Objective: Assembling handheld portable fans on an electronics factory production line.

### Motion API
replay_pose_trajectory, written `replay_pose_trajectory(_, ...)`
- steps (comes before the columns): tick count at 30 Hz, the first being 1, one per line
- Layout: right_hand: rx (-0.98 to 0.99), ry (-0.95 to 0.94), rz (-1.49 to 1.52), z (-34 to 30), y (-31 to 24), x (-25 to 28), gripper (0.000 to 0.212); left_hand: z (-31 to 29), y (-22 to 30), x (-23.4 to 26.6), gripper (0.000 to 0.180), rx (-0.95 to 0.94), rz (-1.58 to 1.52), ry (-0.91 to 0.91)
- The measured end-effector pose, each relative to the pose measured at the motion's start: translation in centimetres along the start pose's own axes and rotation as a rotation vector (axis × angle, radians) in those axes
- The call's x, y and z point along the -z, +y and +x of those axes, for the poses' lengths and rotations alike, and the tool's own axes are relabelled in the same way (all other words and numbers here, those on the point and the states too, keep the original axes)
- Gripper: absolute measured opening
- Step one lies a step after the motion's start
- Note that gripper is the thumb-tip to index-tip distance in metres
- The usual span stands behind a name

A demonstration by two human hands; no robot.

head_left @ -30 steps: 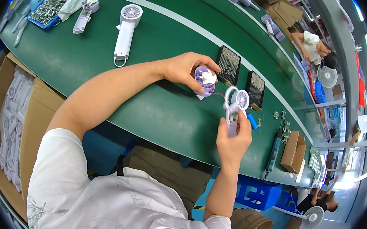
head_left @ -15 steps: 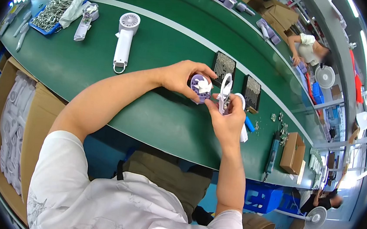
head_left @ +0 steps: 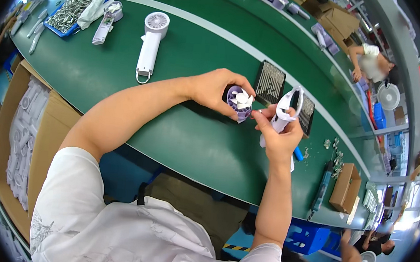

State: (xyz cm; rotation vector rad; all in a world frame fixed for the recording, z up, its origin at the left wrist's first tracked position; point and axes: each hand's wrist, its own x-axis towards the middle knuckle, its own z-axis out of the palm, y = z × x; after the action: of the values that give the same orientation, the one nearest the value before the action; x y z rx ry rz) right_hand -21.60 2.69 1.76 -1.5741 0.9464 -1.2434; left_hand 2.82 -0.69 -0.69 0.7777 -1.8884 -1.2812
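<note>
My left hand (head_left: pixel 218 93) is closed around a round purple fan housing (head_left: pixel 233 108), its open side showing a white bladed impeller (head_left: pixel 242 100). Just to the right, my right hand (head_left: pixel 283 140) grips a white handheld-fan shell (head_left: pixel 282 118) whose ring-shaped head points up. The thumb and forefinger of that hand come together close to the housing's edge; whatever is between them is too small to make out. A whole white handheld fan (head_left: pixel 150 51) lies farther left on the green bench. Beyond it is a fan half (head_left: pixel 104 28) with its inside exposed.
Two black trays of screws (head_left: pixel 271 81) sit beyond my hands. At right lie a teal electric screwdriver (head_left: pixel 322 188) and a small cardboard box (head_left: pixel 346 188). A blue tray of metal rings (head_left: pixel 70 14) stands far left, above a carton of white shells (head_left: pixel 24 134). Another person (head_left: pixel 373 65) sits across the bench.
The white shell in my right hand has turned so its ring and inner side face me more. Both hands appear slightly farther right, and the whole view has shifted too.
</note>
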Motion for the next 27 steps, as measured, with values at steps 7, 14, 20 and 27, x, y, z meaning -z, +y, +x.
replay_pose_trajectory(7, -0.086, -0.005, 0.101, 0.2, 0.2, 0.3, 0.031, -0.1, 0.5, -0.1, 0.061, -0.031, 0.109, -0.02)
replay_pose_trajectory(14, -0.065, -0.044, 0.189, -0.1, 0.2, 0.0, 0.03, -0.2, 0.6, -0.3, 0.064, -0.036, 0.111, -0.015)
replay_pose_trajectory(20, -0.049, -0.037, 0.274, 0.0, -0.2, 1.0, 0.028, -0.1, 0.4, 0.1, 0.06, -0.153, 0.174, 0.008)
replay_pose_trajectory(27, -0.202, 0.018, 0.086, 0.0, -0.2, 0.3, 0.029, 0.0, 0.9, 0.6, 0.061, -0.258, 0.409, 0.026)
